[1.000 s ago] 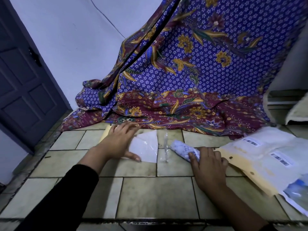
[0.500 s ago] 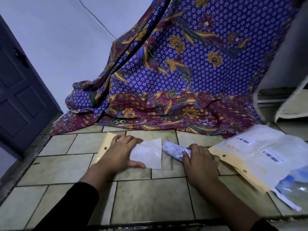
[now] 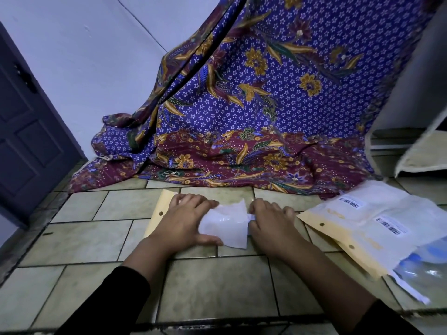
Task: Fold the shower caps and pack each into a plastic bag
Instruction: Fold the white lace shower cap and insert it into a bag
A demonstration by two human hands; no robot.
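A small clear plastic bag (image 3: 226, 226) lies on the tiled floor between my two hands. My left hand (image 3: 186, 220) rests flat on its left end, thumb along the near edge, holding it down. My right hand (image 3: 269, 222) is at the bag's right edge, fingers closed around the rolled shower cap (image 3: 251, 216), of which only a pale sliver shows at the bag's mouth. The rest of the cap is hidden under my right hand. A yellow-backed card (image 3: 161, 209) lies under my left hand.
A stack of yellow-edged plastic packets (image 3: 358, 221) with barcode labels lies at the right, with blue-tinted clear packaging (image 3: 425, 267) beyond it. A purple and maroon patterned cloth (image 3: 242, 131) hangs at the back. A dark door (image 3: 26, 131) stands at the left.
My right hand has carried the rolled shower cap left to the bag's right edge. My left hand stays on the bag, whose right side has lifted and crumpled.
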